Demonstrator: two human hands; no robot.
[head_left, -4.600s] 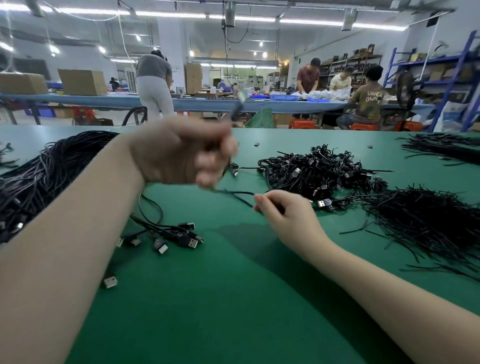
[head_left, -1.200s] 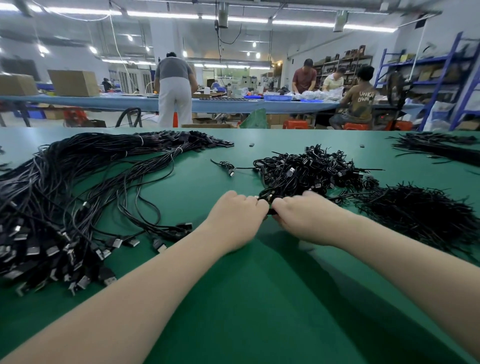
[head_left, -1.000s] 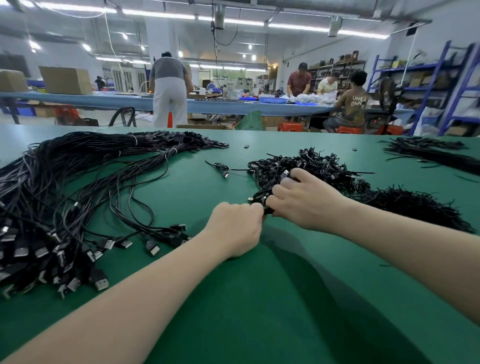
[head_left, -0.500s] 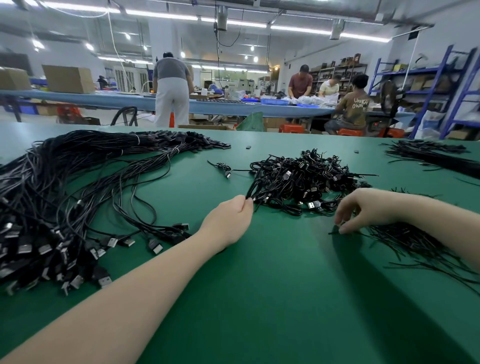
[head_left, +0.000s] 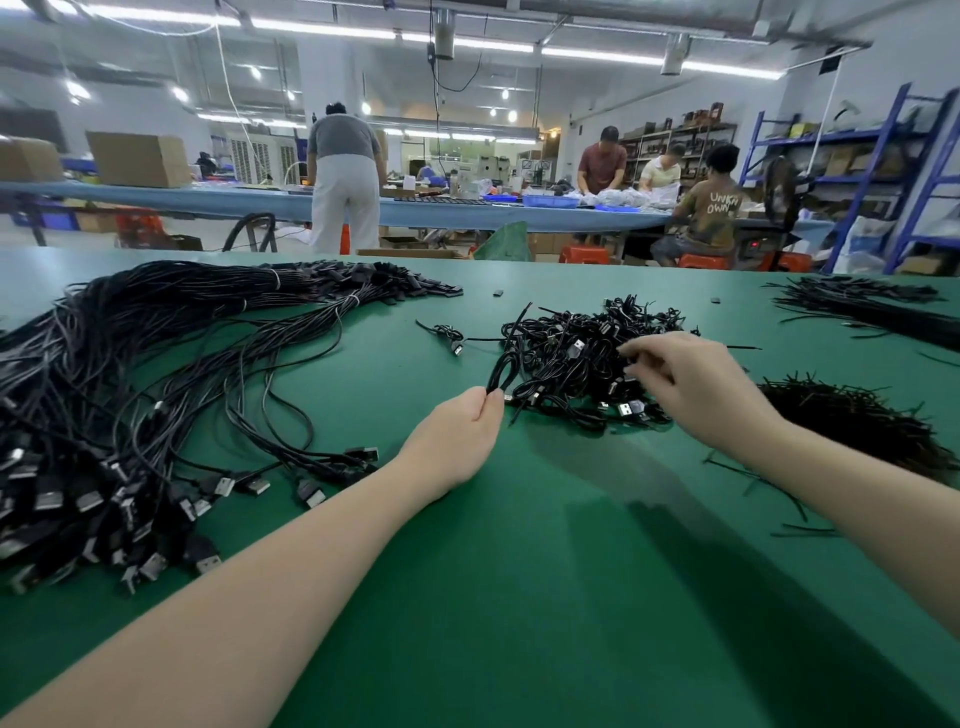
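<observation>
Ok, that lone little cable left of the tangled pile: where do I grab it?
Take the lone cable by its coiled middle, coming straight down: it lies flat on the green mat, bare mat all round, plug toward you, tail trailing left. The left hand pinches a looped cable, so try the right hand.

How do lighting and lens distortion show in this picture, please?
Head view: ceiling strip lights blow out white; the wide lens leans the blue shelving inward; soft shadows lie on the green table beneath the right hand; the left hand and its pinched cable are sharp.
</observation>
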